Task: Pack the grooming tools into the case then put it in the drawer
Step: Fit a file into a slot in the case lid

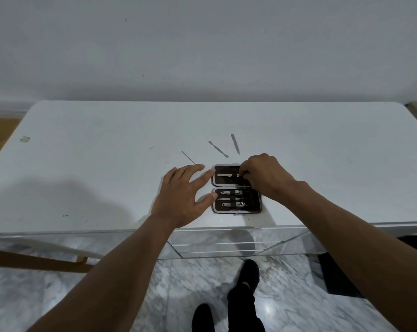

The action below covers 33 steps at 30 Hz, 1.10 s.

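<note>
A small dark case (pixel 229 182) lies open flat near the front edge of the white tabletop (pixel 83 178). Its near half (pixel 256 207) holds clippers, scissors and other metal tools under straps. In the far half lies a slim metal tool (pixel 226 175); my right hand (pixel 265 174) pinches its right end. My left hand (pixel 182 196) rests flat, fingers spread, with fingertips touching the case's left edge. Three loose tools lie beyond the case: a thin pick (pixel 188 157), a pusher (pixel 218 149) and a file (pixel 235 144).
The tabletop backs onto a plain wall (pixel 202 44). Below its front edge sits a mirrored cabinet front (pixel 226 243) with horizontal lines. My feet (pixel 248 274) stand on a marble floor. A wooden piece (pixel 35 261) shows at the lower left.
</note>
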Each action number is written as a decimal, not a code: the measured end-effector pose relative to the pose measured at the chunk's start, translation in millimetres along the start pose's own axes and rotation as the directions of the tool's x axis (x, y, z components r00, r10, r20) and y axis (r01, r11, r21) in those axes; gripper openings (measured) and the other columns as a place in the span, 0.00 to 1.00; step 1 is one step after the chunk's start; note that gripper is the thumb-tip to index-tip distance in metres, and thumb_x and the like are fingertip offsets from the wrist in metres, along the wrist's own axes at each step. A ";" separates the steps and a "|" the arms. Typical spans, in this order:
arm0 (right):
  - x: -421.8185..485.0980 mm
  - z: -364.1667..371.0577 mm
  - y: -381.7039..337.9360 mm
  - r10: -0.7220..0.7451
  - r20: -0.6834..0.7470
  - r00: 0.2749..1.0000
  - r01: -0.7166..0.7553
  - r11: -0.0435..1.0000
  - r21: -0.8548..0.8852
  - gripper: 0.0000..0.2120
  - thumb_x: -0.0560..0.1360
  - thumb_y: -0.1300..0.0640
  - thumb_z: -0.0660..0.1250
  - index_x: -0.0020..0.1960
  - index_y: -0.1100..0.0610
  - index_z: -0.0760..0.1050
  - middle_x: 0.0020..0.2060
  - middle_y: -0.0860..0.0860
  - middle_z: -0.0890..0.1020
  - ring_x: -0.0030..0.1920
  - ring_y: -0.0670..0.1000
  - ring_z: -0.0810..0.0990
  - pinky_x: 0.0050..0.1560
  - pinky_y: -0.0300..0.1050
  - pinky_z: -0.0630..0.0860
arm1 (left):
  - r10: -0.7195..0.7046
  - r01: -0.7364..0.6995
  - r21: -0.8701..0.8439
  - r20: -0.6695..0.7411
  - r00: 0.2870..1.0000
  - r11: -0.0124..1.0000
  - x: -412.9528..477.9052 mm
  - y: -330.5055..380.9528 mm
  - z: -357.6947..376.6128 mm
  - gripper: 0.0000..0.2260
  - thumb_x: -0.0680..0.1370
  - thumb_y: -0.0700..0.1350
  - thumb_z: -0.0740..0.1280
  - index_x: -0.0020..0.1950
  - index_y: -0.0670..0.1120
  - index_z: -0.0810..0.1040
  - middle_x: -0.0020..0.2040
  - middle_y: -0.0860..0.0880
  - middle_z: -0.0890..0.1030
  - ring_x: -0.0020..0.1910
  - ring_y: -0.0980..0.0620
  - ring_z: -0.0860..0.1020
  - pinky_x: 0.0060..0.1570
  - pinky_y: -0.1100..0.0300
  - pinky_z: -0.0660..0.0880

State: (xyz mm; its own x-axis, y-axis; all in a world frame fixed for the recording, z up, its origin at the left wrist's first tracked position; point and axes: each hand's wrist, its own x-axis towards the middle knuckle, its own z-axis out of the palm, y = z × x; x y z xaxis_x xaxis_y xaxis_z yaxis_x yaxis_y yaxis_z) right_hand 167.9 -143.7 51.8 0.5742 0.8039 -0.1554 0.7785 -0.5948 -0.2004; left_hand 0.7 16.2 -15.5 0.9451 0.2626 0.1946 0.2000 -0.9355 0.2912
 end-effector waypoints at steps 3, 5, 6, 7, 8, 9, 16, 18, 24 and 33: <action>0.9 1.0 0.0 -0.001 0.005 1.000 0.001 1.000 0.010 0.12 0.74 0.65 0.60 0.50 0.57 0.81 0.46 0.57 0.83 0.47 0.60 0.80 0.48 0.51 0.78 | -0.002 0.002 -0.004 0.005 1.000 1.000 0.4 0.1 -0.3 0.26 0.78 0.65 0.54 0.75 0.60 0.64 0.72 0.53 0.70 0.71 0.52 0.65 0.72 0.46 0.59; 1.2 1.2 0.0 0.000 0.006 1.000 0.000 1.000 0.011 0.12 0.74 0.65 0.60 0.50 0.57 0.81 0.47 0.57 0.83 0.48 0.60 0.79 0.48 0.50 0.77 | 0.000 0.000 -0.002 0.007 1.000 1.000 0.6 0.2 -0.4 0.26 0.78 0.65 0.54 0.75 0.59 0.64 0.72 0.53 0.70 0.71 0.52 0.65 0.72 0.47 0.59; 1.4 1.1 -0.3 0.000 0.006 1.000 0.000 1.000 0.011 0.12 0.74 0.65 0.60 0.50 0.57 0.81 0.47 0.57 0.83 0.48 0.60 0.79 0.48 0.50 0.77 | 0.001 -0.001 -0.002 0.007 1.000 1.000 0.6 0.2 -0.4 0.26 0.79 0.65 0.53 0.75 0.59 0.64 0.72 0.53 0.70 0.71 0.52 0.65 0.72 0.47 0.59; 1.6 1.2 -0.4 -0.001 0.006 1.000 0.001 1.000 0.010 0.12 0.74 0.65 0.60 0.50 0.57 0.81 0.47 0.57 0.83 0.48 0.61 0.79 0.48 0.50 0.77 | 0.001 -0.001 -0.003 0.008 1.000 1.000 0.5 0.2 -0.3 0.26 0.79 0.65 0.53 0.75 0.59 0.64 0.72 0.53 0.70 0.71 0.52 0.65 0.72 0.46 0.59; 1.8 1.4 -0.5 -0.005 0.005 1.000 0.004 1.000 0.008 0.13 0.74 0.65 0.60 0.51 0.57 0.81 0.47 0.57 0.83 0.48 0.61 0.79 0.48 0.49 0.77 | 0.001 -0.001 -0.003 0.008 1.000 1.000 0.3 0.2 -0.1 0.26 0.79 0.65 0.53 0.75 0.59 0.64 0.72 0.53 0.70 0.71 0.52 0.65 0.72 0.46 0.59; 2.2 1.8 -0.6 -0.007 0.003 1.000 0.007 1.000 0.007 0.13 0.74 0.65 0.60 0.51 0.57 0.81 0.47 0.57 0.83 0.48 0.61 0.79 0.48 0.49 0.77 | 0.001 -0.001 -0.003 0.010 1.000 1.000 0.2 0.1 -0.1 0.26 0.79 0.65 0.53 0.75 0.59 0.64 0.72 0.53 0.70 0.71 0.52 0.65 0.72 0.46 0.59; 3.0 2.9 -0.8 -0.009 0.002 1.000 0.009 1.000 0.012 0.12 0.74 0.65 0.60 0.50 0.57 0.81 0.46 0.57 0.83 0.47 0.60 0.80 0.47 0.49 0.77 | 0.000 0.000 -0.005 0.012 1.000 1.000 0.1 0.6 -0.9 0.26 0.79 0.65 0.54 0.75 0.59 0.64 0.72 0.53 0.70 0.71 0.52 0.66 0.72 0.46 0.59; 2.8 2.2 -1.1 -0.010 0.003 1.000 0.010 1.000 0.011 0.12 0.74 0.65 0.61 0.49 0.58 0.81 0.46 0.57 0.83 0.47 0.60 0.80 0.47 0.49 0.77 | 0.000 0.000 -0.009 0.009 1.000 1.000 0.0 1.0 -1.3 0.26 0.79 0.65 0.54 0.75 0.59 0.64 0.71 0.53 0.71 0.71 0.52 0.66 0.72 0.46 0.59; 1.6 -1.7 -0.8 -0.004 -0.006 1.000 0.004 0.999 0.040 0.10 0.74 0.63 0.60 0.46 0.59 0.81 0.43 0.57 0.83 0.45 0.59 0.79 0.44 0.48 0.75 | -0.002 0.002 -0.011 0.005 1.000 1.000 -0.1 1.4 -2.5 0.26 0.79 0.65 0.54 0.76 0.60 0.64 0.71 0.53 0.71 0.71 0.52 0.66 0.72 0.46 0.60; 24.9 -9.8 1.8 0.131 -0.091 0.987 -0.119 0.985 0.122 0.08 0.76 0.61 0.61 0.45 0.61 0.79 0.42 0.56 0.84 0.45 0.58 0.80 0.43 0.46 0.72 | 0.002 -0.002 0.006 0.008 1.000 1.000 0.3 2.9 -3.9 0.23 0.79 0.63 0.56 0.73 0.60 0.69 0.70 0.52 0.72 0.70 0.51 0.68 0.70 0.45 0.62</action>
State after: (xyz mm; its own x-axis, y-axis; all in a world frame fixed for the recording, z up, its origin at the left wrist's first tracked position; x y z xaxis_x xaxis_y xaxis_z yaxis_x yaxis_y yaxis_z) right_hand 186.1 -124.7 57.0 0.6917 0.7163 -0.0921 0.6677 -0.6828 -0.2965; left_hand 0.6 14.4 -11.0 0.9476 0.2586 0.1877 0.1992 -0.9374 0.2855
